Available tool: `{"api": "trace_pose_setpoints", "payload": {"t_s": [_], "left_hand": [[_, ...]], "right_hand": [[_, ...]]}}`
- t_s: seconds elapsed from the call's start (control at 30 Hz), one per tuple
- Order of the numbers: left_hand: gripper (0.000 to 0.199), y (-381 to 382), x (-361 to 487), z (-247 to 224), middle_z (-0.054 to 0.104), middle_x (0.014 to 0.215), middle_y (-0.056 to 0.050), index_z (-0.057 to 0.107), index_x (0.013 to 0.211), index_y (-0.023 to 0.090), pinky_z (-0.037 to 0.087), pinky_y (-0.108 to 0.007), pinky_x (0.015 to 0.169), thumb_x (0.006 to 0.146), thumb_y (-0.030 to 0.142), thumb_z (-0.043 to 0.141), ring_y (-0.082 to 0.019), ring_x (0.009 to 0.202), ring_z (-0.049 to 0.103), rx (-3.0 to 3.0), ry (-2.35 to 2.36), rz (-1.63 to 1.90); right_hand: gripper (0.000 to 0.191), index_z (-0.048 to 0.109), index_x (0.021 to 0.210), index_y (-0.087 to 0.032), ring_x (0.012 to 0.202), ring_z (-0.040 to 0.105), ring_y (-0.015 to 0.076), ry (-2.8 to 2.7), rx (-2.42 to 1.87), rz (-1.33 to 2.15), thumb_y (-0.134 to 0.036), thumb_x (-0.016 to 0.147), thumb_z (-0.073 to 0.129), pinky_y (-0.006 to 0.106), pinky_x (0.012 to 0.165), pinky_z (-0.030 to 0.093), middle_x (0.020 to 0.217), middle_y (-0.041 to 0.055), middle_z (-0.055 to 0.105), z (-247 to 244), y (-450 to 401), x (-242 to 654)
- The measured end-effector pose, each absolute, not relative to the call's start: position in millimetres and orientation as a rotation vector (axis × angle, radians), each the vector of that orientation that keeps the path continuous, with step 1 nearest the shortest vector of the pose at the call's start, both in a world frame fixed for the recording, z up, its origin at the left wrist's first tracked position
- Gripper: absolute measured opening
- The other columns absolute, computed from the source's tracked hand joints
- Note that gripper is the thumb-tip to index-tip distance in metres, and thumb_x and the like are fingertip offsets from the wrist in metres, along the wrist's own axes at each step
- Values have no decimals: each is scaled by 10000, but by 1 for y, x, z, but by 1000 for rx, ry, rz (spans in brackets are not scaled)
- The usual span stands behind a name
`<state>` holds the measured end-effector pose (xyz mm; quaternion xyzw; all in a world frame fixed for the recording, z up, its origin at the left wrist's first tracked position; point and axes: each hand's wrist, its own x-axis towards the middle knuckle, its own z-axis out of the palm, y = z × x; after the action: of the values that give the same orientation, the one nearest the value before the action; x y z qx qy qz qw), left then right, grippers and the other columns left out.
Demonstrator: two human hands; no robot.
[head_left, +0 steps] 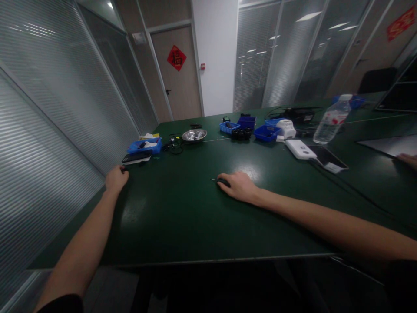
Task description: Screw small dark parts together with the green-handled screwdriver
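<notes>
My right hand (239, 186) rests on the green table, its fingers wrapped round the dark handle of a small screwdriver (224, 181). The thin metal shaft points left, just above the tabletop. Far to the left, at the table's side, my left hand (116, 178) is closed with a small dark thing (123, 168) showing at its fingertips; its kind cannot be made out. Just beyond that hand lies a black phone-like slab (137, 157), beside a blue tray (155, 147) holding white and dark pieces.
A metal bowl (194, 135) with small parts and a black cable (174, 145) lie farther back. Blue bins (267, 133), a white device (299, 149), a dark phone (329, 157) and a water bottle (332, 121) stand right. Another person's hand (407, 160) touches a laptop-like panel (391, 145).
</notes>
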<state>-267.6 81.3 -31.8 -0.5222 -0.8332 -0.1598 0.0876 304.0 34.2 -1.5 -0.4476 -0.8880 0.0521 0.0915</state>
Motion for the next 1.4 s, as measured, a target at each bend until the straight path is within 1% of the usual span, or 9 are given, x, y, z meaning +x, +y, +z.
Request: {"api": "trace_pose_setpoints", "payload": {"t_s": [0.23,0.43,0.5,0.67,0.73,0.83,1.1,1.27,1.4], "left_hand": [[364,79,-261,-24,713,1209,-186,707,1200,118,508,-413,972,916,275,539,-341,1128,660,-1595,-2446,-478],[261,90,-223,-7,770,1109,-101,784,1076,184,523,-352,907,908,313,633,-297,1029,705,-1889,-2357,-462],[248,91,-191,0,771,1117,-63,785,1088,218,524,-328,910,925,341,644,-263,1023,707,-2069,-2259,-518],[273,62,-72,12,743,1169,-80,753,1158,205,533,-374,960,974,369,635,-247,1069,691,-2664,-1762,-937],[275,42,-27,9,718,1220,-75,726,1213,213,531,-389,992,1009,347,599,-232,1124,670,-2944,-1510,-950],[240,21,14,-1,707,1196,-74,715,1211,208,522,-375,1017,1033,286,575,-206,1123,659,-3182,-1182,-881],[220,22,14,-15,683,1187,-72,682,1223,216,518,-378,1013,1031,225,574,-206,1126,640,-3135,-1117,-860],[220,22,14,-16,678,1194,-71,670,1227,215,518,-383,1008,1031,219,571,-207,1135,635,-3132,-1131,-841],[214,21,16,-14,681,1176,-71,672,1220,212,513,-379,1007,1031,223,573,-207,1122,637,-3127,-1127,-835]], "right_hand": [[443,644,1347,-234,851,708,222,-2630,-1310,171,-493,1053,438,305,752,475,1023,81,767,-1,34,305],[455,638,1355,-238,841,703,220,-2632,-1312,160,-503,1056,420,307,745,470,1022,78,765,-2,34,305],[451,640,1350,-240,847,702,223,-2630,-1301,149,-500,1056,419,308,736,469,1024,74,764,-2,34,305],[441,642,1352,-245,850,710,229,-2633,-1297,128,-490,1050,435,313,730,468,1022,69,766,-4,35,305],[443,644,1350,-239,854,713,237,-2628,-1284,111,-487,1050,433,315,727,467,1028,73,767,-4,35,305],[442,650,1345,-228,869,717,246,-2616,-1279,88,-479,1050,437,317,737,469,1037,84,771,-5,36,305],[440,661,1335,-223,743,689,196,-2659,-1041,130,-484,1056,443,293,682,443,939,66,767,-8,35,306],[450,660,1326,-184,743,682,179,-2615,-843,165,-476,1065,440,288,693,443,955,74,766,-8,34,308],[406,671,1296,-192,723,679,171,-2655,-756,189,-446,1061,460,278,666,429,941,68,768,-9,33,309]]}}
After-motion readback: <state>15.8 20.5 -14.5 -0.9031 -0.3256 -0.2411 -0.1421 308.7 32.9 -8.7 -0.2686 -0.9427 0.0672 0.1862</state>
